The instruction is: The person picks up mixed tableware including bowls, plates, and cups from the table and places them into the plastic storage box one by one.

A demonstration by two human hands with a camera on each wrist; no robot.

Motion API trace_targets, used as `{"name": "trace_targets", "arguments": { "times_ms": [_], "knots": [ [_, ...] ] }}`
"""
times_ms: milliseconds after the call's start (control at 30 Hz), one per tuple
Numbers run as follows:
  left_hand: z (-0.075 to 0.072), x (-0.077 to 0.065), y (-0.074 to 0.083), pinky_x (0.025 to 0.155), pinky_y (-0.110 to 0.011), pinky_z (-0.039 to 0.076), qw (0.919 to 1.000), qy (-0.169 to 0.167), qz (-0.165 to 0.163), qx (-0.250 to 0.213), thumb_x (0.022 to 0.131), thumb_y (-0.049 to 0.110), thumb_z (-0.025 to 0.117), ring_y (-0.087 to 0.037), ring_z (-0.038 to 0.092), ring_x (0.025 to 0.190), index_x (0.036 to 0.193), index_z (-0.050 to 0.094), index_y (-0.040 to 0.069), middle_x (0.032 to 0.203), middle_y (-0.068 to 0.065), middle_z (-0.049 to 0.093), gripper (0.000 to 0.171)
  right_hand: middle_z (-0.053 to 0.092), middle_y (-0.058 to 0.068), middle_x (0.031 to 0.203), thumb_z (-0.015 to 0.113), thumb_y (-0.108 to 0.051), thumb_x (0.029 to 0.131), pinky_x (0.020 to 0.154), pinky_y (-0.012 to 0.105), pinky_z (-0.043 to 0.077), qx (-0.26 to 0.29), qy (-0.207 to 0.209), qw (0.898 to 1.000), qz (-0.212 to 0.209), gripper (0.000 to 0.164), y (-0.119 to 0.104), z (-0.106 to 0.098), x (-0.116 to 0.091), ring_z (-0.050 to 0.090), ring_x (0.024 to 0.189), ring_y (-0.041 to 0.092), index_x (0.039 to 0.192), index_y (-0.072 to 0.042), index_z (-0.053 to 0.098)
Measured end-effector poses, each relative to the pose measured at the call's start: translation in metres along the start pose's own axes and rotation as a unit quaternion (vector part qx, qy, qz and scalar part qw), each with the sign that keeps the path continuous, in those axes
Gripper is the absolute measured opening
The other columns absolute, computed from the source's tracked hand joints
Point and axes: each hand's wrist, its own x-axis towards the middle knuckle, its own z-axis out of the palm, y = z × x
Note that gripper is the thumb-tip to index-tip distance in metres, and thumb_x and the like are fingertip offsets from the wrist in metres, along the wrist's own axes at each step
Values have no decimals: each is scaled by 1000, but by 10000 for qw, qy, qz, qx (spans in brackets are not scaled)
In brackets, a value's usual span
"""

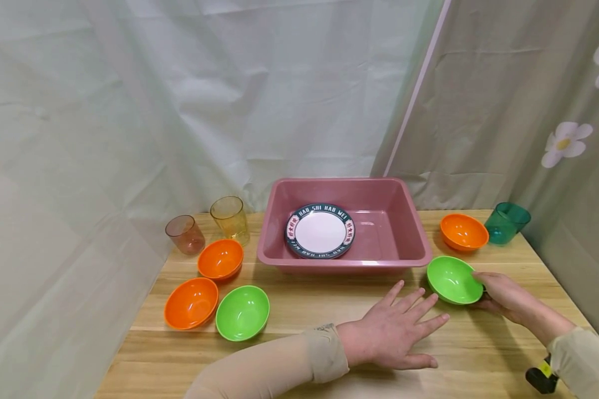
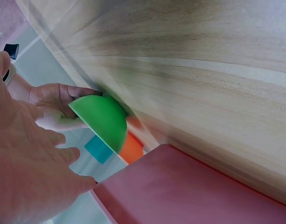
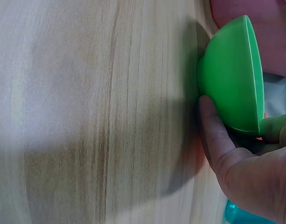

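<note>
My right hand grips a green bowl at its right side, with the thumb at the rim and fingers against the outer wall. In the right wrist view the bowl stands upright just at the wooden table, its shadow beside it; whether it touches the wood I cannot tell. My left hand is spread flat with straight fingers over the table, left of that bowl and in front of the pink basin. It holds nothing. Inside the basin, at its left, lies a white plate with a dark patterned rim.
At the left stand two orange bowls, another green bowl, a brownish-pink cup and a yellow cup. Behind the gripped bowl are an orange bowl and a teal cup. Pale curtains hang behind the table.
</note>
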Motion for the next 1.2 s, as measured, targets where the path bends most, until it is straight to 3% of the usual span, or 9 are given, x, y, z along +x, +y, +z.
{"name": "trace_targets", "arguments": {
  "times_ms": [400, 767, 1200],
  "knots": [
    [0, 1, 0, 120, -50, -16, 10000, -45, -9, -33, 93, 83, 17, -18, -9, 156, 162, -8, 42, 171, 4, -11, 83, 14, 50, 146, 10, -22, 112, 97, 46, 53, -116, 64, 9999, -111, 64, 1, -2, -5, 56, 116, 30, 143, 32, -3],
    [-3, 0, -3, 121, -51, -14, 10000, 37, 3, 36, 93, 83, 18, -19, -5, 156, 162, -6, 43, 171, 5, -10, 84, 25, 47, 140, 9, -24, 111, 92, 45, 57, 104, 140, 9995, -261, 65, 0, -5, -13, 64, 102, 19, 143, 32, -3],
    [-16, -12, -16, 120, -51, -18, 9998, 82, -136, -91, 94, 82, 17, -19, -10, 156, 162, -8, 43, 170, 5, -14, 82, 15, 50, 145, 9, -25, 112, 93, 47, 56, 90, 130, 9981, -592, 65, -11, -7, -31, 64, 101, 12, 144, 30, -5]
  ]
}}
